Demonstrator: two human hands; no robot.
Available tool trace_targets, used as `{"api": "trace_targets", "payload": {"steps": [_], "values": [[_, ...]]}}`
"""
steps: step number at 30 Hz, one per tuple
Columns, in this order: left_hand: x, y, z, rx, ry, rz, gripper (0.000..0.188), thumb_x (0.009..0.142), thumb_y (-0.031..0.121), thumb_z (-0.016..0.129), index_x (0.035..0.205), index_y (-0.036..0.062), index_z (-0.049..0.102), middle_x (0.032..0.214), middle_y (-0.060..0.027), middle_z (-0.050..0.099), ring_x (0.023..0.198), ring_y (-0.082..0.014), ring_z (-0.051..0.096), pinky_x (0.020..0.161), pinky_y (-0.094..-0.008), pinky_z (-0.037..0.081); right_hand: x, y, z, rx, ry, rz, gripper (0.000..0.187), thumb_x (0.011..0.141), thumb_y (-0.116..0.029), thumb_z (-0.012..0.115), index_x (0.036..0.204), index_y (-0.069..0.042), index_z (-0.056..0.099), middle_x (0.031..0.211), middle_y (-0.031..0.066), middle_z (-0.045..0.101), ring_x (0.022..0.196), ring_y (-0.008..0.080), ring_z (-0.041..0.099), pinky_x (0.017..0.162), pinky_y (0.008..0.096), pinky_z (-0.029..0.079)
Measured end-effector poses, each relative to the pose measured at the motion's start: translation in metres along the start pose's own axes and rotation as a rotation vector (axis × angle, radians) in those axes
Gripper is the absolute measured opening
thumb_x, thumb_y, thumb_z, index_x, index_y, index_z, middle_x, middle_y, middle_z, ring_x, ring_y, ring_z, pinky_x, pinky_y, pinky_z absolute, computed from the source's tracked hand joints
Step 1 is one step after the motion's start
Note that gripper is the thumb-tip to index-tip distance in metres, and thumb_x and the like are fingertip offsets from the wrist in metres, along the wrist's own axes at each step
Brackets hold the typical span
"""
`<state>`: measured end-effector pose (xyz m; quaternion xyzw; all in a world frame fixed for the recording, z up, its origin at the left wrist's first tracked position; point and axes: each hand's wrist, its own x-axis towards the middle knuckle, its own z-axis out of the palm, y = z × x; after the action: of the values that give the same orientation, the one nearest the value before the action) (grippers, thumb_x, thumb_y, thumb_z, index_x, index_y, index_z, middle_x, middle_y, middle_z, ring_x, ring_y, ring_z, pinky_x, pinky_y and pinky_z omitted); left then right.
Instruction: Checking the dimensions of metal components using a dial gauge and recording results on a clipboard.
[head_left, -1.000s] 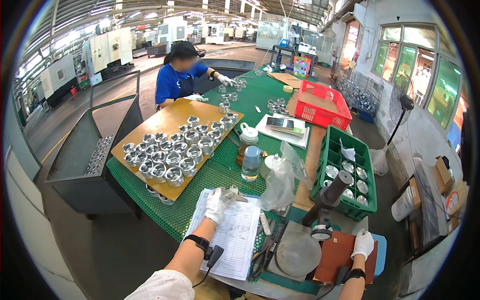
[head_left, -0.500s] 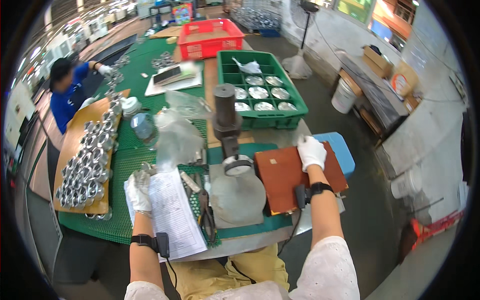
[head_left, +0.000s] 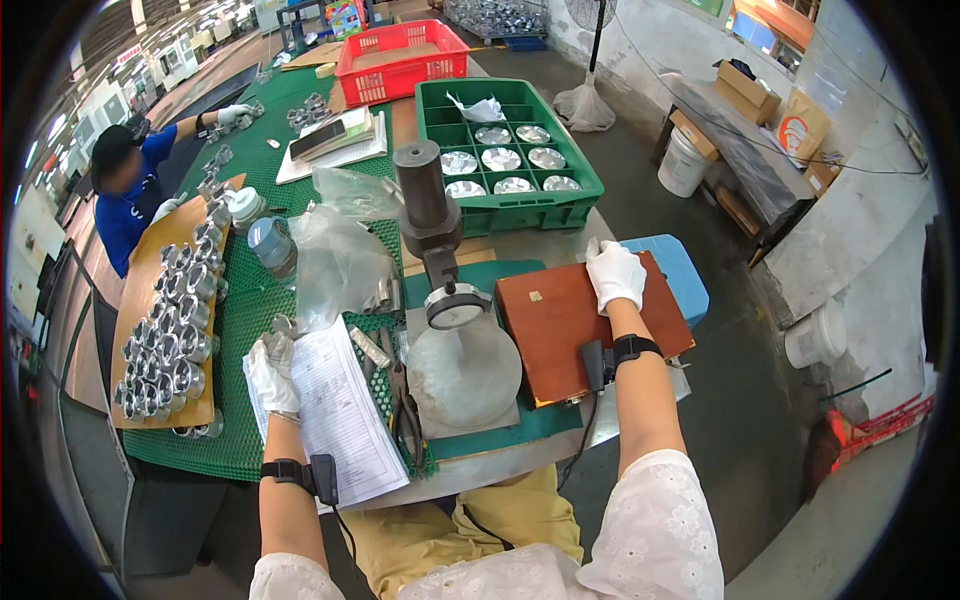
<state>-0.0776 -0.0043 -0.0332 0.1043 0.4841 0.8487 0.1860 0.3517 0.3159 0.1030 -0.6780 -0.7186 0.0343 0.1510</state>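
My left hand (head_left: pixel 272 375), in a white glove, rests at the left edge of a printed sheet (head_left: pixel 345 420). Its fingers are closed on a small metal part (head_left: pixel 285 325) that shows only partly at the fingertips. My right hand (head_left: pixel 615 275), gloved too, lies on a flat reddish-brown box (head_left: pixel 555 330), with its fingers bent at the far edge. Between my hands stands a dial gauge (head_left: pixel 458 306) on a dark column (head_left: pixel 428 205), above a round grey plate (head_left: pixel 465 370).
Many shiny metal rings (head_left: pixel 165 340) cover a board at left. Pliers (head_left: pixel 402 405) lie beside the sheet. Plastic bags (head_left: pixel 345 260) and a jar (head_left: pixel 272 245) stand beyond. A green divided crate (head_left: pixel 510 215) holds round metal parts; a red crate (head_left: pixel 400 90) stands behind. A co-worker (head_left: pixel 130 195) sits at far left.
The whole view has shifted slightly as my head moved. The co-worker's arm reaches farther out over the table. Both my hands stay at nearly the same places on the sheet and the box.
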Motion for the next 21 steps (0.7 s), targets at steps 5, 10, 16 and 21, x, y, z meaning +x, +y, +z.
{"api": "trace_targets", "payload": {"steps": [5,10,16,21], "values": [[0.000,-0.002,0.000,-0.006,-0.001,-0.003,0.032,0.096,0.022,0.047,0.115,-0.0035,0.048,0.109,-0.0198,0.057,0.097,-0.0272,0.060,0.088,-0.0394,0.052,0.002,0.001,0.001,0.007,0.016,0.005,0.044,0.092,-0.044,0.039,0.094,-0.011,0.069,0.099,0.0157,0.067,0.093,0.0357,0.063,0.083,0.0464,0.048],[-0.006,0.001,0.006,-0.019,0.052,0.022,0.023,0.095,0.022,0.049,0.106,0.0022,0.054,0.100,-0.0148,0.062,0.088,-0.0236,0.062,0.083,-0.0374,0.053,0.001,-0.007,0.000,-0.001,0.004,0.017,0.045,0.089,-0.043,0.038,0.097,-0.011,0.069,0.102,0.0165,0.065,0.097,0.0374,0.061,0.086,0.0475,0.047],[-0.016,0.003,0.019,0.042,0.054,-0.023,0.021,0.095,0.024,0.050,0.105,0.0065,0.057,0.095,-0.0080,0.064,0.082,-0.0181,0.063,0.078,-0.0345,0.053,-0.004,-0.006,-0.007,-0.007,-0.022,0.034,0.044,0.088,-0.045,0.042,0.100,-0.011,0.068,0.106,0.0167,0.064,0.100,0.0368,0.060,0.087,0.0461,0.047],[-0.016,-0.003,0.024,-0.041,0.105,-0.029,0.025,0.097,0.026,0.048,0.108,0.0046,0.052,0.095,-0.0115,0.063,0.081,-0.0207,0.063,0.074,-0.0374,0.055,0.002,0.006,0.008,-0.068,0.036,-0.005,0.047,0.091,-0.045,0.040,0.098,-0.007,0.066,0.103,0.0181,0.064,0.097,0.0373,0.060,0.084,0.0466,0.047]]}}
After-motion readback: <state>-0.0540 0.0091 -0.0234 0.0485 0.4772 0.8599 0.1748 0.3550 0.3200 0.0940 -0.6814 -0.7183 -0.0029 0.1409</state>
